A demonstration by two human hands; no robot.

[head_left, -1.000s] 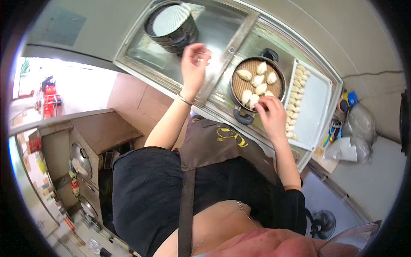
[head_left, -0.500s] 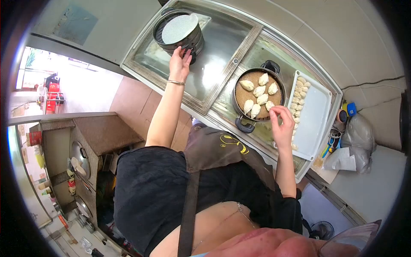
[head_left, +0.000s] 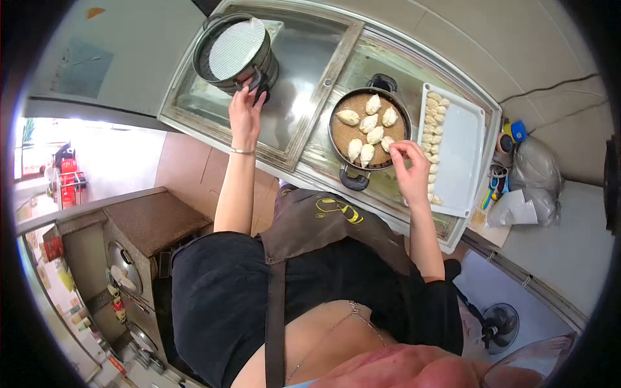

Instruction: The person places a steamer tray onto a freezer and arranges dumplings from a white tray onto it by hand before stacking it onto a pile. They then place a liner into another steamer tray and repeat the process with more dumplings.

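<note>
My left hand [head_left: 244, 116] is at the left, its fingers curled at the black handle [head_left: 258, 82] of a stack of dark steamer pots [head_left: 268, 68]. A white perforated liner [head_left: 237, 48] lies on top of the stack. My right hand [head_left: 412, 171] pinches a pleated dumpling [head_left: 387, 143] at the right edge of a round pan [head_left: 354, 183]. Several other dumplings [head_left: 369, 123] stand on the pan's brown mesh liner [head_left: 352, 103]. Beside my right hand is a white tray [head_left: 460, 149] with rows of dumplings [head_left: 427, 138] along its left side.
Pots and tray rest on a glass-topped counter [head_left: 304, 61] with a metal frame. Plastic bags [head_left: 537, 165], a blue-and-yellow item [head_left: 516, 131] and a blue-handled tool [head_left: 497, 193] are at the right. A brown cabinet [head_left: 152, 216] is at the lower left.
The view has shifted, so the counter and both pots appear further left. My left hand's fingers are more curled at the handle. My right hand stays at the pan's right edge.
</note>
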